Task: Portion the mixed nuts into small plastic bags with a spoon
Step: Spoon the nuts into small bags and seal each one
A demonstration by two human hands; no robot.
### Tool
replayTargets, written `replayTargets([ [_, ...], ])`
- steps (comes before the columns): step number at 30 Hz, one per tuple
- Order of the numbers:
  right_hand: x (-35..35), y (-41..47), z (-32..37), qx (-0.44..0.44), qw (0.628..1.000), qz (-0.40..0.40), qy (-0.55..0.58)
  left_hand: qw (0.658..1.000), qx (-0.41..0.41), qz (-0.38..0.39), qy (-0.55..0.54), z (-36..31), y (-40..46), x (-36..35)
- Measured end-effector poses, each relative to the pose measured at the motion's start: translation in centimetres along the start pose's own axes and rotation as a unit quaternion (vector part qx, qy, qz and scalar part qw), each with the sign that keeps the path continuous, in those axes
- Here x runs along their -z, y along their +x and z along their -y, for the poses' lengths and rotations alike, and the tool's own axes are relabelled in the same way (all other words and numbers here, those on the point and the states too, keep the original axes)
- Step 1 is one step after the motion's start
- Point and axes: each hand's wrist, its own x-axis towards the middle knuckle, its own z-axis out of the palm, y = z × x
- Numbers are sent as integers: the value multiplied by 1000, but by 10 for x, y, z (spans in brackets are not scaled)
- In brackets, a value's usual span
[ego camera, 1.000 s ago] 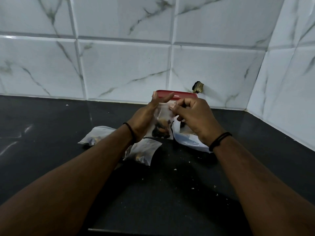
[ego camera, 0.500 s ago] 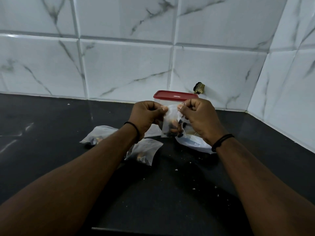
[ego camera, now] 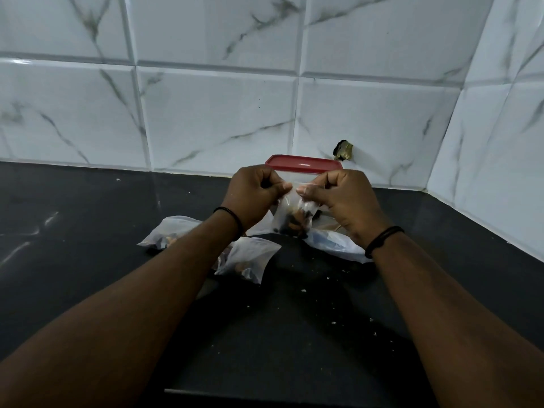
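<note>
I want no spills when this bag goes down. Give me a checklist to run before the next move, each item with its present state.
1. Both hands on the bag top: ok. The left hand and right hand pinch the top edge of the held bag.
2. Nuts settled at its bottom: ok.
3. Seal fully shut: cannot tell, fingers hide it.
4. Free counter in front: ok, only crumbs.
5. Filled bags out of the way: ok, lying to the left.
6. Spoon within reach: cannot tell, none visible.
</note>
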Motion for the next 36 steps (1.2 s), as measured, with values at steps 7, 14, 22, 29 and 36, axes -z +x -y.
replayTargets([
  [7, -11, -2, 0, -46, 996, -26, 76, 998, 13, -57, -3, 4, -1, -9],
  [14, -32, -1, 9, -21, 992, -122, -13, 983, -53, -156, 77, -4, 2, -18],
  [22, -28, 0, -3, -132, 978, -88, 136, 986, 3, -72, 150, 15, -7, 1],
  [29, -35, -12, 0, -114, 991, -47, -51, 865, 138, 41, 481, 16, -23, 40],
  [36, -78, -53, 43, -119, 991, 29, -52, 868, 202, -14, 452, 22, -54, 116],
])
